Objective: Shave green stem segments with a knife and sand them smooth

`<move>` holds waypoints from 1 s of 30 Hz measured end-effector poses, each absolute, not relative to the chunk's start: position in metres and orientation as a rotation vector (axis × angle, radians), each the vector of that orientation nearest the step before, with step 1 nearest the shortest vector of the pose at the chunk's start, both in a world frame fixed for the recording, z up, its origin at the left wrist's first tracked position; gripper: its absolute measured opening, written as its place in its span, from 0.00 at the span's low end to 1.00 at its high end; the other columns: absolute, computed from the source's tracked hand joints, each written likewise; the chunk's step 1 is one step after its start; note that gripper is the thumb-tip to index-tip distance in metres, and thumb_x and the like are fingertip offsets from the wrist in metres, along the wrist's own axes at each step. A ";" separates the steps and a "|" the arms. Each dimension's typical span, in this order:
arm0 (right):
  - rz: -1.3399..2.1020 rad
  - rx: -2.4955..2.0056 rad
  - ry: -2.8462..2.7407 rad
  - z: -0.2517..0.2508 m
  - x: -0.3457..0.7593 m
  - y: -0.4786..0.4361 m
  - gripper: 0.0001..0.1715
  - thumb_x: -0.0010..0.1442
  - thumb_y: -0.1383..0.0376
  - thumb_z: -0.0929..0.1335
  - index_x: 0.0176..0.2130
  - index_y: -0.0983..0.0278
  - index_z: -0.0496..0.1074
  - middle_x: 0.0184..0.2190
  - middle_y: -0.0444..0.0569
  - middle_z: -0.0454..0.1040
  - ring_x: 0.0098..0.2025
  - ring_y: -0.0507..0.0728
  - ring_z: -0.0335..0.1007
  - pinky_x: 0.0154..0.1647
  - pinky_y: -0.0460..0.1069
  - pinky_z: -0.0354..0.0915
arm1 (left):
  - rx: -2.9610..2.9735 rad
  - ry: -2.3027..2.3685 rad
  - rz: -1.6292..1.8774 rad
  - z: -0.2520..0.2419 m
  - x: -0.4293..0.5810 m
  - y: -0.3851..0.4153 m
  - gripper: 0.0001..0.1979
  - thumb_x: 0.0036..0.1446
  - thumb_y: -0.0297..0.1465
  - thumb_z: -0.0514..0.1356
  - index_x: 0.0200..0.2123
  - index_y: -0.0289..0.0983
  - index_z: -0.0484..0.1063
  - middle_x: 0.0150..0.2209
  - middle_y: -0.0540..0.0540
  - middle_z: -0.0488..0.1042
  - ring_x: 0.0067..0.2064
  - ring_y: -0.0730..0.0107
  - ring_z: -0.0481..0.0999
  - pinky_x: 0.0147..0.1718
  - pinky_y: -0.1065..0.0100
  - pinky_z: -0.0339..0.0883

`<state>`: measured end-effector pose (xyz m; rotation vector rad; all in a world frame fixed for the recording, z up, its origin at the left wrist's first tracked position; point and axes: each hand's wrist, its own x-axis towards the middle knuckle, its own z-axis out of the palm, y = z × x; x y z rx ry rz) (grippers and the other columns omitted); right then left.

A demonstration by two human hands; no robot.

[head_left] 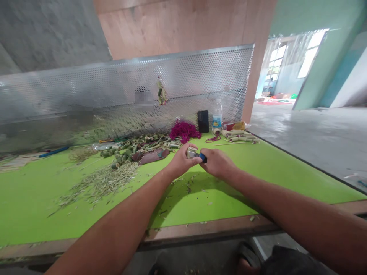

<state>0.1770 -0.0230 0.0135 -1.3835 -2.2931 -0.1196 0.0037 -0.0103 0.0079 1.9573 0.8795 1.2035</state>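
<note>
Wide and open on the right part of the worktop (281,164), beyond the right forearm (275,198). Passable also at left front, over bare green surface, until the heap of shavings (106,185), low enough for crossing above. More tight in the middle: occupied by the left hand (182,160) and the right hand (218,162), close together, with the left forearm (123,210) and the right one barring the near side. Crowded farther back by cut bamboo tubes (123,156), magenta yarn (183,131), upright phone (203,121) and plastic bottle (217,120), with only a narrow gap between these last two. Closed behind by perforated metal panel (195,76).
</note>
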 end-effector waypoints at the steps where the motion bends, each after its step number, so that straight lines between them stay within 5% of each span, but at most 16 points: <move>1: -0.149 -1.389 -2.278 0.014 0.177 -0.024 0.14 0.60 0.56 0.62 0.35 0.63 0.71 0.27 0.50 0.75 0.25 0.53 0.63 0.24 0.47 0.44 | 1.963 0.882 1.221 0.007 0.004 -0.010 0.25 0.44 0.39 0.68 0.42 0.35 0.64 0.28 0.54 0.63 0.28 0.74 0.61 0.26 0.73 0.54; 11: -0.125 -1.366 -2.133 0.019 0.179 -0.025 0.12 0.59 0.58 0.63 0.33 0.63 0.68 0.25 0.49 0.71 0.25 0.53 0.59 0.25 0.47 0.44 | 1.775 0.963 1.386 0.003 0.022 -0.018 0.18 0.49 0.41 0.65 0.38 0.37 0.64 0.24 0.55 0.61 0.22 0.78 0.58 0.21 0.74 0.52; 24: -0.083 -1.337 -2.238 0.017 0.178 -0.022 0.09 0.55 0.60 0.63 0.31 0.63 0.69 0.22 0.46 0.70 0.22 0.51 0.56 0.23 0.46 0.44 | 1.599 0.634 1.191 0.004 0.012 -0.015 0.36 0.36 0.39 0.74 0.45 0.39 0.59 0.24 0.57 0.65 0.20 0.80 0.61 0.18 0.76 0.54; 30: -0.094 -1.300 -2.256 0.016 0.179 -0.024 0.11 0.57 0.59 0.63 0.32 0.63 0.69 0.24 0.47 0.72 0.23 0.52 0.59 0.23 0.47 0.44 | 1.609 0.708 1.201 0.005 0.012 -0.015 0.32 0.37 0.41 0.73 0.42 0.38 0.61 0.22 0.58 0.62 0.19 0.82 0.57 0.17 0.76 0.51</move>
